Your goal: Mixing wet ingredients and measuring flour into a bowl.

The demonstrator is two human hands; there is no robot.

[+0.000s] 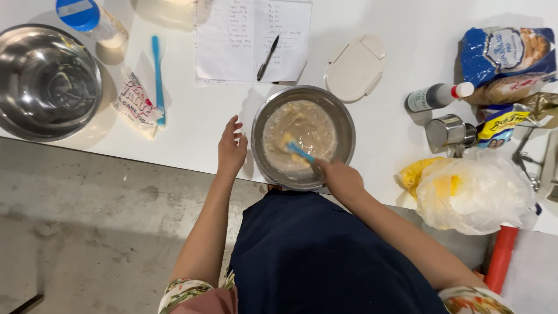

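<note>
A steel mixing bowl (345,119) sits at the table's near edge, holding pale tan batter (302,125) with a yellow lump in it. My right hand (340,176) grips a blue spatula (300,152) whose blade is in the batter. My left hand (232,148) rests on the white table (197,122) just left of the bowl, fingers apart, close to the rim or touching it.
An empty large steel bowl (46,81) stands far left, with a sugar packet (135,102) and a second blue spatula (157,75) beside it. Paper with a pen (267,58), a white lid (354,68), a small bottle (437,96), a metal cup (446,132), bags (474,189) and food packages crowd the right.
</note>
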